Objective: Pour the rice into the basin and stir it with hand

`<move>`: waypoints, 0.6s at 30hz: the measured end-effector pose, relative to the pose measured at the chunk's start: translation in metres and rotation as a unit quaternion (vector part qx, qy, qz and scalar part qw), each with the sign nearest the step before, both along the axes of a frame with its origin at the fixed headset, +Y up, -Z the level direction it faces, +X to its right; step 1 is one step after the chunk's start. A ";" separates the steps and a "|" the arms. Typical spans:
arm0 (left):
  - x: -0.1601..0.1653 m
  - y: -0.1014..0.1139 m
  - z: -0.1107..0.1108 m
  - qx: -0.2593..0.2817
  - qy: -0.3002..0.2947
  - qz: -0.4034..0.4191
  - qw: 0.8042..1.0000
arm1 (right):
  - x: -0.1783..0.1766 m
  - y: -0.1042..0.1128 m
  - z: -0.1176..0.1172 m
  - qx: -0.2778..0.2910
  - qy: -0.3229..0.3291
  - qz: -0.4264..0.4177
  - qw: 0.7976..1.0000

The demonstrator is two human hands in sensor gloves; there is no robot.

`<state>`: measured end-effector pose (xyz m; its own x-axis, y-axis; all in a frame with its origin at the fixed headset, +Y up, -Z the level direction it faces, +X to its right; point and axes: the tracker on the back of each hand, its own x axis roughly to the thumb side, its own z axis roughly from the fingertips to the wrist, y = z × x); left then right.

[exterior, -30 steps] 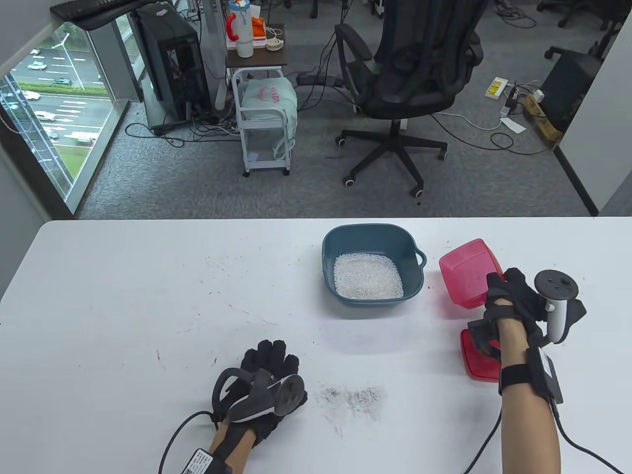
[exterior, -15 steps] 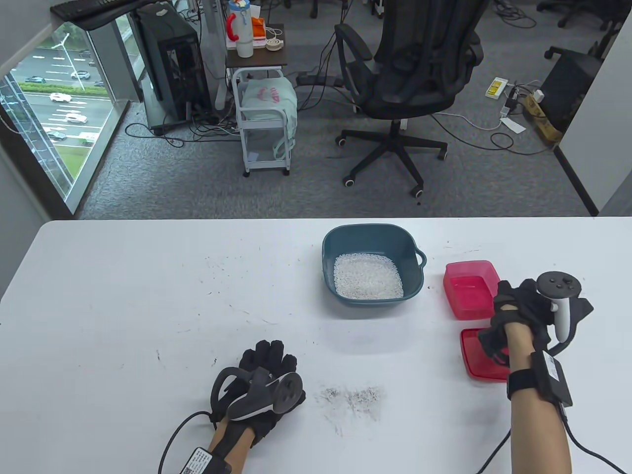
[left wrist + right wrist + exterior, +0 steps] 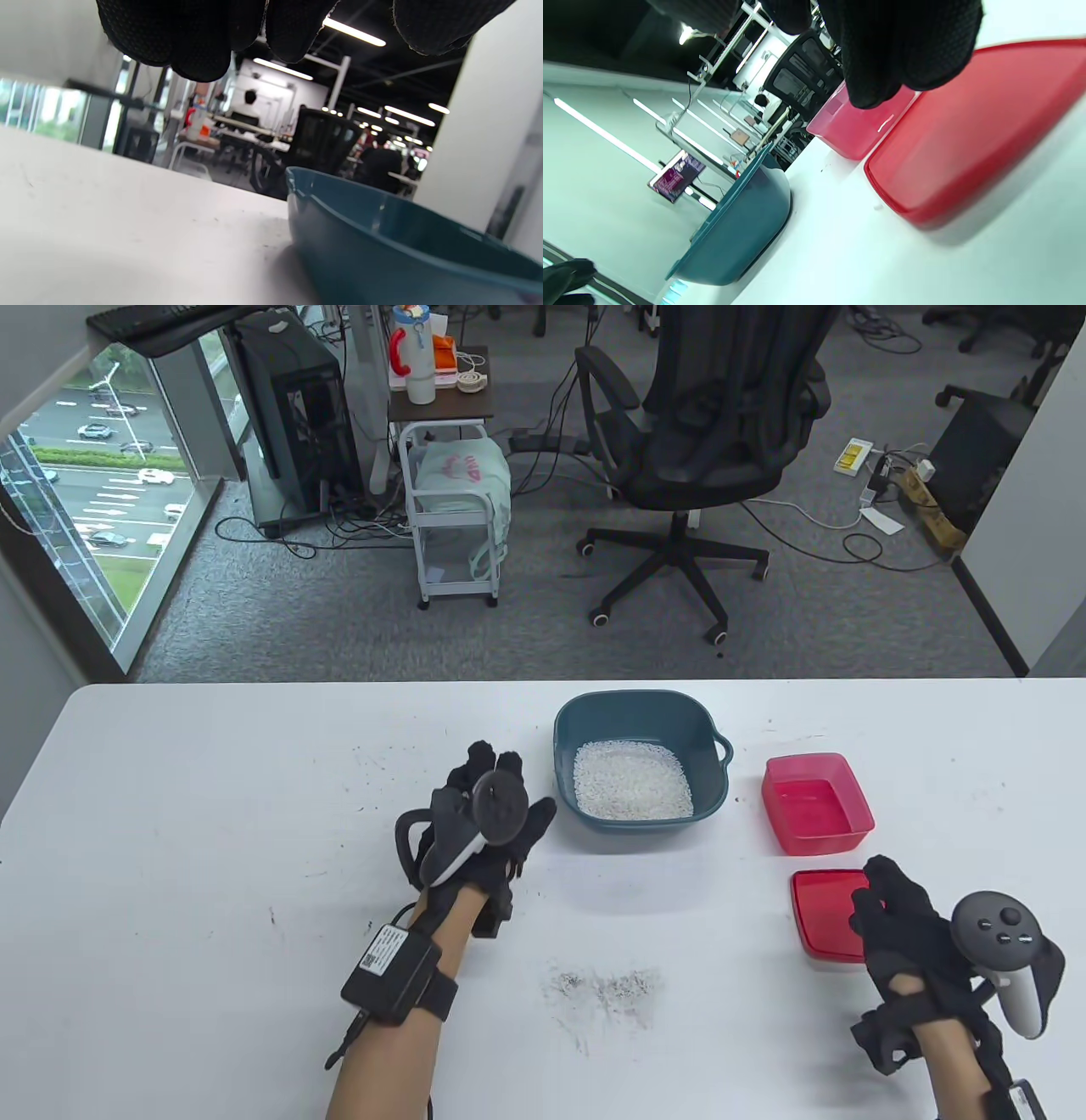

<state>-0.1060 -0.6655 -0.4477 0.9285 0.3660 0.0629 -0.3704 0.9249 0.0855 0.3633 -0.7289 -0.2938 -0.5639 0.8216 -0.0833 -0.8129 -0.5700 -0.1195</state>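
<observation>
The teal basin [image 3: 570, 729] sits mid-table with white rice [image 3: 632, 780] spread over its bottom. My left hand [image 3: 488, 763] hovers just left of it, fingers loosely curled and holding nothing; in the left wrist view the fingertips [image 3: 203, 38] hang above the table with the basin [image 3: 382, 241] close on the right. The red container [image 3: 816, 802] stands upright and empty to the basin's right. Its red lid [image 3: 827, 912] lies flat nearer to me. My right hand [image 3: 878, 891] is at the lid's right edge, fingers relaxed and empty.
The white table [image 3: 212, 814] carries a dark smudge of specks [image 3: 607, 988] near its front middle. Beyond the far edge are an office chair [image 3: 721, 432] and a small cart [image 3: 454, 517] on the floor. In the right wrist view, lid [image 3: 967, 140], container [image 3: 857, 131] and basin [image 3: 742, 228] line up.
My right hand set the tilted red container down upright, let go and drew back toward me beside the lid. My left hand moved forward from the table's front up to the basin's left side.
</observation>
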 end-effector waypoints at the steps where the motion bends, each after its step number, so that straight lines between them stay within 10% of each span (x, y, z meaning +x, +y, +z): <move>1: 0.001 -0.003 -0.013 -0.020 0.009 0.027 0.999 | 0.002 -0.004 0.000 -0.006 0.005 -0.010 1.000; 9: 0.031 -0.064 -0.102 -0.168 0.029 0.113 0.979 | -0.006 -0.004 0.005 0.008 0.028 0.001 1.000; 18: 0.034 -0.094 -0.135 -0.273 0.011 0.170 0.947 | -0.006 -0.001 0.008 0.014 0.036 -0.002 0.999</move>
